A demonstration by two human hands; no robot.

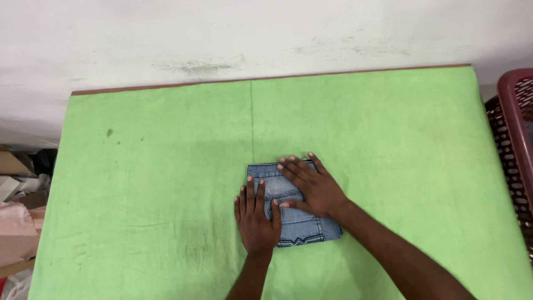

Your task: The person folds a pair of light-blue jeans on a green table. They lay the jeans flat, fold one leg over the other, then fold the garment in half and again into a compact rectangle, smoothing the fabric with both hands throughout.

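Palms flat, fingers spread wide, my left hand (256, 218) and right hand (314, 190) press folded jeans (300, 225) on the green table (166, 183), basket (513, 139) at three o'clock.

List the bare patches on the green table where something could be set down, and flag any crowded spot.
Bare green cloth runs from the left table edge to the folded jeans. More lies between the jeans and the wall-side edge, and between the jeans and the red basket. Crowded only near the front centre: left hand and right hand lie flat on the jeans.

wall (222, 33): white, scuffed | table (139, 183): green cloth cover | basket (513, 128): dark red, right edge
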